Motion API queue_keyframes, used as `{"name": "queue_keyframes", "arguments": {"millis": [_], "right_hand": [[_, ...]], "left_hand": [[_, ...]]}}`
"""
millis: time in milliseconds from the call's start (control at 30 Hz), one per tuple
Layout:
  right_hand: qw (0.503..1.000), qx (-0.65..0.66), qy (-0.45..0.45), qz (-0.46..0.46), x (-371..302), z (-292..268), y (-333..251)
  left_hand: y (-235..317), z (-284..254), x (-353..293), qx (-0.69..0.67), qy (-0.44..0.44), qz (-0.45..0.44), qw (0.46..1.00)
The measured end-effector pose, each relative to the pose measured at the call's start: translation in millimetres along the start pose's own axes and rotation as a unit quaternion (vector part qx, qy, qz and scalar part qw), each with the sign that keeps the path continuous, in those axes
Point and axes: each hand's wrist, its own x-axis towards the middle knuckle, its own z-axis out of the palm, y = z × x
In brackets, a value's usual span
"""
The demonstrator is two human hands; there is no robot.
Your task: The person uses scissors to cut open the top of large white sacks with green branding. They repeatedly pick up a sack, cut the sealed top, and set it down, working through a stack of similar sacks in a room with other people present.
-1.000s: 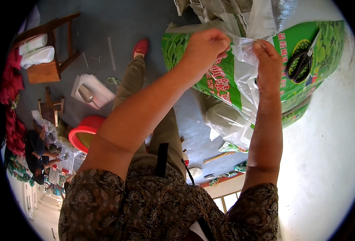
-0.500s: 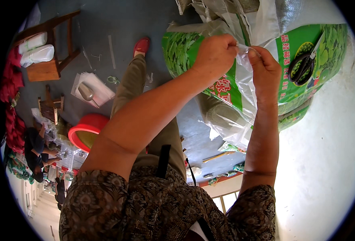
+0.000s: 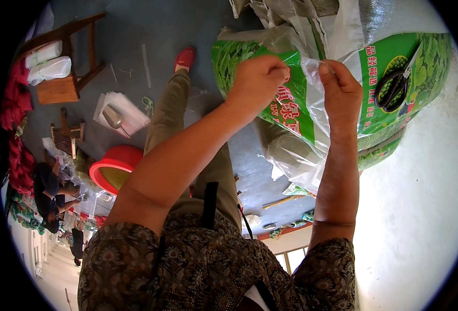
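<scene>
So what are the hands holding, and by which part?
The right hand pinches the clear plastic by its edge. The left hand is curled; whether it grips anything can't be told.

Grey-blue floor [image 3: 130, 31], w/ a pale strip [image 3: 146, 65] on it. L side, approx. mid-height: stack of clear plastic bags [image 3: 135, 112] flat on floor, metal scoop [image 3: 113, 117] lying on top; green string [image 3: 148, 103] just beside. Wood chair [image 3: 58, 92] also on floor, 2 white plastic bundles [image 3: 51, 71] on its seat. Nearby, small wood stool [image 3: 64, 136] & red tub [image 3: 128, 152] w/ greenish contents, exact type unclear. Red shoe [image 3: 185, 57] planted nr. the strip. Yellowish stick [image 3: 282, 201] on floor, lower ctr. R side: bulging green sack [image 3: 428, 62], pics + lettering, carries black-handled scissors [image 3: 392, 91], blades pointing away from person.
</scene>
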Motion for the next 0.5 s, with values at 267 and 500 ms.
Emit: {"name": "queue_keyframes", "arguments": {"millis": [267, 500], "right_hand": [[0.999, -0.017, -0.018, -0.034, -2, 2, 2], [0.998, -0.042, -0.002, -0.049, -3, 5, 2]], "left_hand": [[9, 14, 16, 0.076, 0.003, 0.008, 0.997], [-2, -5, -24, 0.115, -0.059, -0.009, 0.992]]}}
